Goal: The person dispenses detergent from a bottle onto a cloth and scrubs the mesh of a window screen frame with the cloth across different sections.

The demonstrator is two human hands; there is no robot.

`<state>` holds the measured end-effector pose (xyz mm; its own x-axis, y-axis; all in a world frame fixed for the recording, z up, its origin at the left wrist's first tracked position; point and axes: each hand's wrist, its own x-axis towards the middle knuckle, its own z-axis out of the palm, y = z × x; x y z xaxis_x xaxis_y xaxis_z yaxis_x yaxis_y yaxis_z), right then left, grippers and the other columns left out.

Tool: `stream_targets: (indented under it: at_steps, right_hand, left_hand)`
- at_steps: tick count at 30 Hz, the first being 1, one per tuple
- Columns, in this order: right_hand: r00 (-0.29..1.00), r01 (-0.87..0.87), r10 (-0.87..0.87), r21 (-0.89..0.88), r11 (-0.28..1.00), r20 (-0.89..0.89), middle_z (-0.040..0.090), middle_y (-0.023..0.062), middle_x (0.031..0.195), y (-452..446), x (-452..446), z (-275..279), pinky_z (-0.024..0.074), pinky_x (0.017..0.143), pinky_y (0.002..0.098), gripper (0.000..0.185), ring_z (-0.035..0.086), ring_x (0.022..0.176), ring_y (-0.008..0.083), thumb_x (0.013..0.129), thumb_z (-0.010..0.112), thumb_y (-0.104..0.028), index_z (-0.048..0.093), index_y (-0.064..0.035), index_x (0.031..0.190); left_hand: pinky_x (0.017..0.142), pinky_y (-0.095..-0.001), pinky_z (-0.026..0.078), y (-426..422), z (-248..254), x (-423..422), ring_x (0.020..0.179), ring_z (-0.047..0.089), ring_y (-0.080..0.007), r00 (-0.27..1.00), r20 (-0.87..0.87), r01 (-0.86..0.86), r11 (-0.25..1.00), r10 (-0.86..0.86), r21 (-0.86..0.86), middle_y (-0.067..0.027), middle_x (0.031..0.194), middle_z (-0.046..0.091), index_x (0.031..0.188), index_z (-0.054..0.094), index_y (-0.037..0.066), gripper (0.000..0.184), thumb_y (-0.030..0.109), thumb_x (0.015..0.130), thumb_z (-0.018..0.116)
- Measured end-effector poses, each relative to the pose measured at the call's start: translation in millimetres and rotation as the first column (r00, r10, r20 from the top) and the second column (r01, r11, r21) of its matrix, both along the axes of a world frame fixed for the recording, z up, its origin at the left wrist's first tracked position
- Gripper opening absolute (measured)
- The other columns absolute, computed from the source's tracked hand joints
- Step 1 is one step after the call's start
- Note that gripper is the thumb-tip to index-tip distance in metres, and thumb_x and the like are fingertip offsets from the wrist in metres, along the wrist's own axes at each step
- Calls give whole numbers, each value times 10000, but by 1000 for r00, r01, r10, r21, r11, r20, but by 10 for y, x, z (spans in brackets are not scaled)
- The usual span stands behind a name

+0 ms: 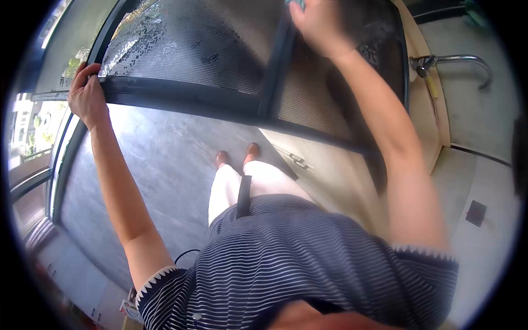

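A dark-framed mesh screen spans the upper part of the head view, wet-looking patches on its mesh. At its lower left corner my left hand has its fingers closed round the dark frame. My right hand, blurred, is at the top of the view over the screen's right part, near the upright middle bar. Its fingers are closed on a teal cloth, of which only a small piece shows at the top edge.
To the right, a curved metal tap sits by a beige counter edge. A cream cabinet with a dark handle stands below the screen. Windows line the left, over a grey floor. A dark cable loops near my left sleeve.
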<state>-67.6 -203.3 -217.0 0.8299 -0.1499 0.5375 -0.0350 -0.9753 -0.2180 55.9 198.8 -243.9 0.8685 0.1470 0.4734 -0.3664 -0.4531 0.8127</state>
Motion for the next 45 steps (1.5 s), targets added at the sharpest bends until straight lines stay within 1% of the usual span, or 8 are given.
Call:
stream_targets:
  at_steps: [6,15,18,21,24,30,35,45]
  right_hand:
    - [957,-245,269,189,951,-113,594,101,634,944,-1142,262,470,503,335,121,594,555,258,725,633,-155,578,-85,807]
    - [995,103,-103,120,987,-7,586,192,682,381,-251,154,468,603,423,178,585,664,358,727,567,-229,598,-56,749]
    - [993,106,-110,73,992,51,586,194,688,371,-240,93,467,613,430,176,585,674,359,726,565,-231,603,-62,757]
    - [991,125,-127,67,990,35,588,195,698,377,-249,110,465,617,436,179,585,684,360,723,563,-228,606,-59,764]
    - [999,45,-44,105,993,-14,589,193,706,423,-360,105,462,618,438,188,584,691,362,717,560,-224,602,-49,770]
    - [919,-316,373,326,891,-129,577,76,560,851,-1273,281,479,560,311,151,584,544,232,721,612,-215,631,-93,809]
    - [858,-513,514,61,856,-14,606,64,661,1021,-1476,342,484,558,318,88,600,575,218,740,595,-192,601,-105,744]
    - [854,-382,373,50,923,-363,594,77,648,307,-2366,503,468,503,312,88,596,571,229,735,600,-136,563,-74,785]
  left_hand:
    - [891,-245,382,17,-16,-12,963,566,-169,997,27,-73,987,70,145,-26,1037,621,771,707,134,230,57,680,511]
    - [924,-304,367,-61,149,-269,985,549,-230,984,141,-149,928,106,340,-93,1116,552,1064,604,113,372,126,693,594]
    - [893,-340,398,-32,82,-661,990,533,-277,969,41,-237,964,244,-121,-188,1093,522,1223,412,8,588,156,713,665]
    - [823,-488,440,-227,-33,-1022,963,515,-283,813,-253,21,462,-524,-887,-159,1044,506,1088,470,-1,439,224,765,665]
    - [855,-433,427,-916,-6,-1271,918,535,-267,667,-53,-124,-40,-743,-992,-139,930,558,1002,515,-21,281,132,790,620]
    - [788,-419,469,-1293,-8,-1362,794,558,-268,747,-281,-268,114,-603,-957,-117,817,537,799,505,-18,78,-31,735,547]
    - [711,-370,461,-1281,-145,-1219,715,528,-244,789,-300,-266,141,-536,-953,-113,754,511,706,482,-52,77,-104,675,530]
    - [740,-358,460,-1179,-299,-1034,702,511,-234,767,-328,-265,192,-552,-945,-87,736,496,694,467,-30,107,-113,672,532]
